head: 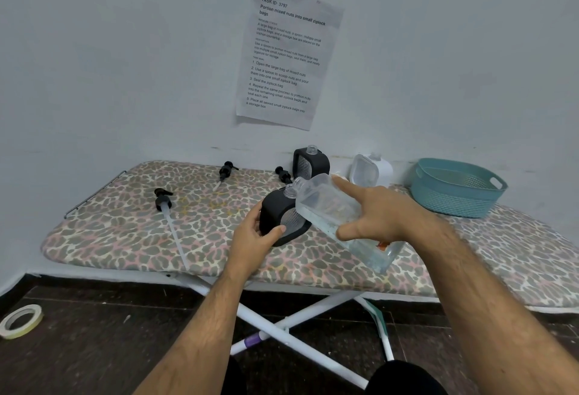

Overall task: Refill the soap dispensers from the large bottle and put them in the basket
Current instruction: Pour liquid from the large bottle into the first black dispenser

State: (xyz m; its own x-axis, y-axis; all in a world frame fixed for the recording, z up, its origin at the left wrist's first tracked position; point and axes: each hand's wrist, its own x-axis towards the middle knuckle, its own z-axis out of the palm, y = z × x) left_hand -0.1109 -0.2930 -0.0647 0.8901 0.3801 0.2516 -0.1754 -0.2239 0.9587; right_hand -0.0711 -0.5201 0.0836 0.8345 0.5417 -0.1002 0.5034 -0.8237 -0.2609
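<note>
From the head camera, my left hand [255,233] gripped the near soap dispenser [282,222], a black-cased one standing on the ironing board [125,228]; my thumb lay across its front face and my fingers wrapped round its left side. Its clear neck stood open, with no pump fitted.

My right hand [379,216] held the large clear bottle [332,209] tilted down to the left, so that its mouth sat just beside the dispenser's neck, close enough that I could not tell whether they touched. My thumb was pressed against the bottle's near side and my forefinger stretched straight along its upper face; the other fingers were hidden behind it. Clear liquid lay in the bottle's lower part.

A second black dispenser [310,162] stood further back against the wall, also open at the neck. Three black pump heads lay loose on the board: one with a long tube at the left [163,200], one further back [226,171], and one just left of the far dispenser [283,174]. A white container [369,169] stood by the wall to the right of that dispenser.

The teal basket [457,189] sat on the board's right end, well apart from both dispensers. A printed sheet [286,56] was stuck to the wall above, and a roll of tape [20,321] lay on the dark floor at the left.
</note>
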